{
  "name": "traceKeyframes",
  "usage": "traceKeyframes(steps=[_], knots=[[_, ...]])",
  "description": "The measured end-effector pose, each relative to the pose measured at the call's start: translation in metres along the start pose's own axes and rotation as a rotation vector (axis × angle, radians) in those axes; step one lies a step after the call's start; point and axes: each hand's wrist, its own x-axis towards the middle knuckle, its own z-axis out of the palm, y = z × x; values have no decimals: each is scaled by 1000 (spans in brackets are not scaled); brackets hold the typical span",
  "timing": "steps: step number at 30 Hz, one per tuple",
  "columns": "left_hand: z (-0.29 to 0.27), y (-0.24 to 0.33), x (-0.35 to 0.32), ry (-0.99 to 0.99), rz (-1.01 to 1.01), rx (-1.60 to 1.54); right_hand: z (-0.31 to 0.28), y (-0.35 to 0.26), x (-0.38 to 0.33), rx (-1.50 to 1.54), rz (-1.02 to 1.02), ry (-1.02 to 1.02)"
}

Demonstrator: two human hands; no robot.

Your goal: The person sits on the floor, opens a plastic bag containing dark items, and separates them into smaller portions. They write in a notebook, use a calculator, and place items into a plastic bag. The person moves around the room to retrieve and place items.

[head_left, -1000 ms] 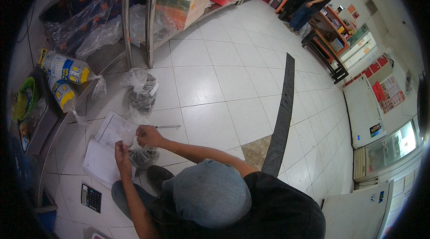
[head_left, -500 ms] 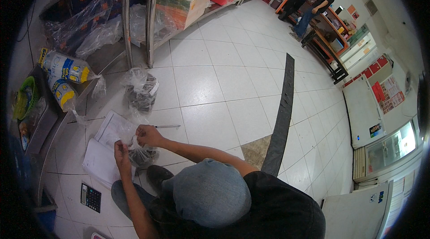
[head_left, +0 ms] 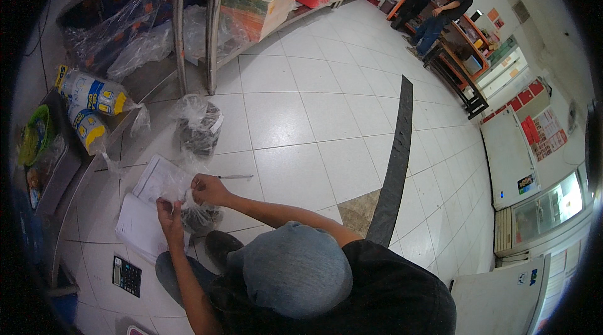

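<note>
Bulging at its lower part with dark contents, the clear plastic bag (head_left: 204, 221) sits just right of the open notebook (head_left: 139, 226), its loose, crumpled top reaching over the pages; whether its base bears on the floor or hangs just above it is hard to tell. Its film looks thin, soft and rather slippery, so it would likely crease and slide between the fingers, while the filled bottom probably carries most of the weight and should swing or sag if lifted. The contents are too blurred to name, and whether they are fragile cannot be judged. The gathered neck above the bulge seems the best place to take hold, with a palm under the base for support; pulling on a single layer of film might stretch or tear it. Of the hands, the right (head_left: 210, 191) has its fingers closed on the bunched plastic near the notebook's right edge; the left (head_left: 169, 214), over the notebook's right side, has thumb and fingers slightly parted beside the film, and whether it pinches any is unclear. Farther out, a pen (head_left: 236, 176) lies right of the notebook, a second filled bag (head_left: 199, 132) stands beyond it, and a calculator (head_left: 127, 276) lies below it.
</note>
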Motion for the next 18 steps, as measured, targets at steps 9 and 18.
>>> traceKeyframes(steps=[9, 18], knots=[[-7, -5, 2, 260, 30, -58, 4, 3, -21, -241, -85, -38], [4, 47, 5, 445, 57, -238, 7, -11, -45, -333, -246, -198]])
